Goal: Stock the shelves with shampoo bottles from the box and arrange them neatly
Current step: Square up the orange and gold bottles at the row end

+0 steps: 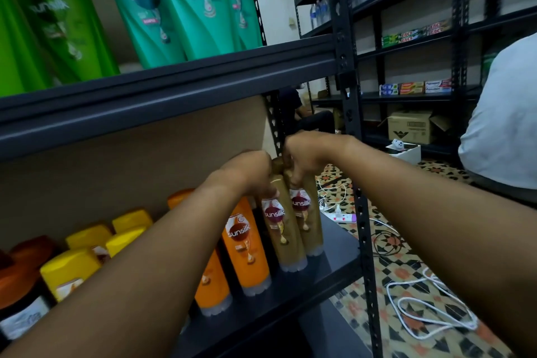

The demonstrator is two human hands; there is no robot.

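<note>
Two gold-brown Sunsilk shampoo bottles stand side by side near the right end of the lower shelf (328,273). My left hand (247,173) grips the top of the nearer brown bottle (286,229). My right hand (305,154) grips the top of the farther brown bottle (308,221). Orange bottles (247,250) stand just left of them, then yellow bottles (87,253) and dark orange ones further left. My forearms hide part of the orange row. The box is out of view.
Green and teal Sunsilk bottles (174,6) fill the upper shelf. A black upright post (361,212) bounds the shelf's right end. Beyond lie a patterned floor with white cables (430,308), a power strip, more racks with water and toothpaste, a carton and a person in white (502,113).
</note>
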